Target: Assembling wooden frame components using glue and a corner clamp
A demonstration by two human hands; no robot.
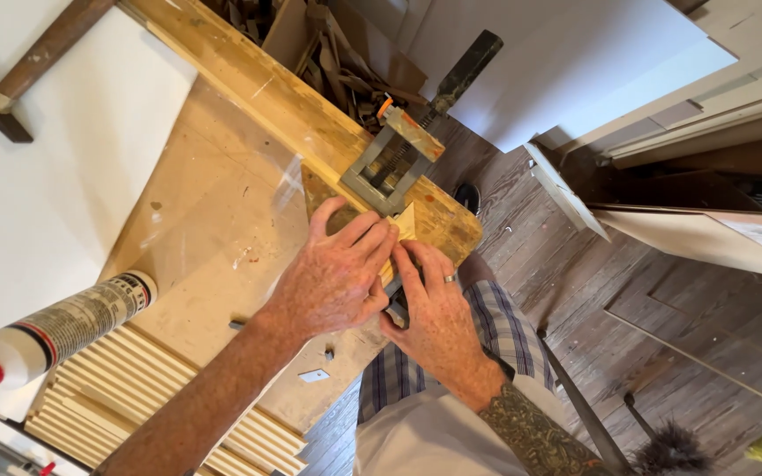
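We see both hands pressed together at the near corner of the wooden workbench (pixel 222 220), just below a grey metal clamp (pixel 390 163) that grips the bench's raised edge. The left hand (pixel 332 278) lies palm down, its forearm running in from the lower left, fingers close together and stretched flat toward the clamp. Beneath their tips sits a small pale wooden piece (pixel 405 222), which they press against the bench edge. The right hand (pixel 434 308), wearing a ring, comes up from below with its tattooed forearm, fingers slightly curled and narrow, its fingertips against the same wooden piece and touching the left hand's fingers. We cannot tell whether either hand actually pinches the piece or only pushes on it.

At the lower left lies a white cartridge tube (pixel 63 330) with a red nozzle and a printed label banded in red and black, resting over a stack of ribbed pale slats (pixel 143 392). A hammer (pixel 19 75) lies on the white board at the upper left.
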